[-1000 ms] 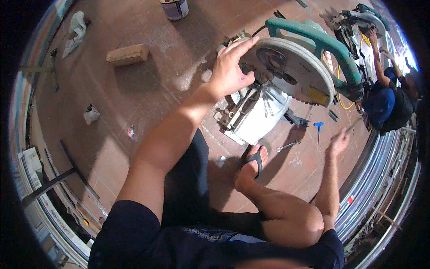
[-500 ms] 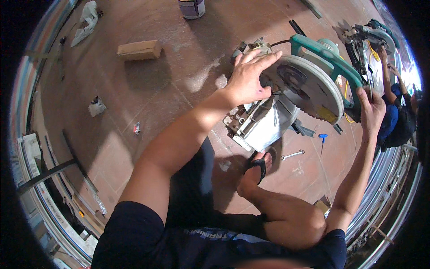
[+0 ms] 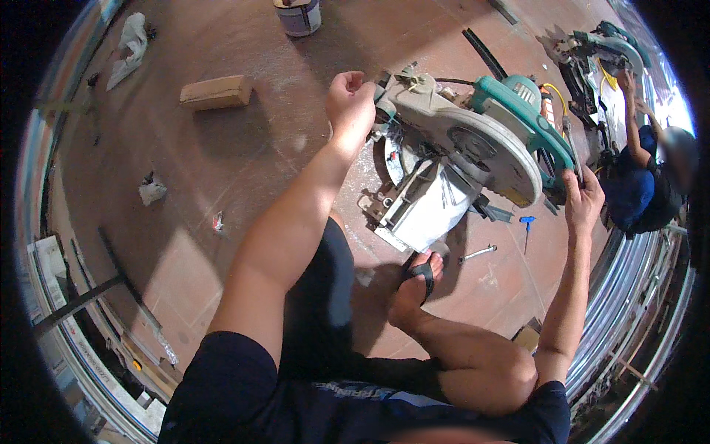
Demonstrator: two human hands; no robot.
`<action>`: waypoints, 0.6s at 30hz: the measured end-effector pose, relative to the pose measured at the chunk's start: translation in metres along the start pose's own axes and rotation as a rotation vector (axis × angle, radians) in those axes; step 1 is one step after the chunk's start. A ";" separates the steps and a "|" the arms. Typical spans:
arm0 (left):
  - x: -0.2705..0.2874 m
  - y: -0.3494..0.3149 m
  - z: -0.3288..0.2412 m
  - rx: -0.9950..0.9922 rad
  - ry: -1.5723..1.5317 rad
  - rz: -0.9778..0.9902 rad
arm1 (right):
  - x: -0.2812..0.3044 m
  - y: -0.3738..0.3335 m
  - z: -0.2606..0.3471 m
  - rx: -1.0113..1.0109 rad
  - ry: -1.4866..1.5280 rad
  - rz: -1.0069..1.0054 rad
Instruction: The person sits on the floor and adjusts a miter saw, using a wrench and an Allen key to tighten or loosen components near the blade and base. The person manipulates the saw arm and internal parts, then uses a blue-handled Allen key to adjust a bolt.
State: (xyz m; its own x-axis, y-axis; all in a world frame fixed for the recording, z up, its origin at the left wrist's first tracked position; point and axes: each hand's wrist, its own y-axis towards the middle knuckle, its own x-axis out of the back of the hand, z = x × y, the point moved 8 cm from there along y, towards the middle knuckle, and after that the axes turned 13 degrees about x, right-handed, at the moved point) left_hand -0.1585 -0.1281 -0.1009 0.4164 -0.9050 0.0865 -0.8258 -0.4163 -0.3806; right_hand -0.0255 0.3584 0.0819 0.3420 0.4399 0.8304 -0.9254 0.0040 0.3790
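A miter saw (image 3: 473,122) with a green handle and motor, a grey blade guard and a silvery base stands on the floor before me. My right hand (image 3: 584,198) is wrapped round the front end of the saw's green handle (image 3: 540,133). At the saw's rear left end, my left hand (image 3: 350,105) is closed, its fingers curled beside a dark round knob (image 3: 384,111). What those fingers hold, if anything, is hidden. The blade guard sits tilted over the base, and my sandalled foot (image 3: 423,275) rests close to the base's front edge.
A blue-handled hex key (image 3: 527,222) and a wrench (image 3: 477,254) lie right of my foot. A wooden block (image 3: 216,92) and a bucket (image 3: 299,18) stand farther off. At the right, another person (image 3: 643,174) works at a second saw (image 3: 614,48). Metal profiles (image 3: 614,318) line the right side.
My left hand has moved from over the blade guard, fingers spread, to the saw's rear left end, fingers now curled. My right hand stays on the handle. The view has shifted slightly.
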 end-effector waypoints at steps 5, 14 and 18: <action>-0.020 -0.005 0.002 0.003 -0.187 0.152 | -0.012 -0.011 -0.009 -0.035 0.048 0.025; -0.010 -0.009 -0.007 0.041 -0.239 0.184 | -0.024 -0.024 -0.027 -0.019 0.050 0.015; -0.002 -0.010 -0.014 0.003 -0.145 0.182 | -0.023 -0.024 -0.024 -0.002 0.072 -0.023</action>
State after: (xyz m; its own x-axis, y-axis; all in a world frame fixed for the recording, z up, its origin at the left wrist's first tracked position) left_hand -0.1571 -0.1231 -0.0841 0.3109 -0.9432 -0.1169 -0.8913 -0.2466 -0.3805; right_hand -0.0151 0.3699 0.0437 0.3504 0.5035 0.7898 -0.9177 0.0162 0.3969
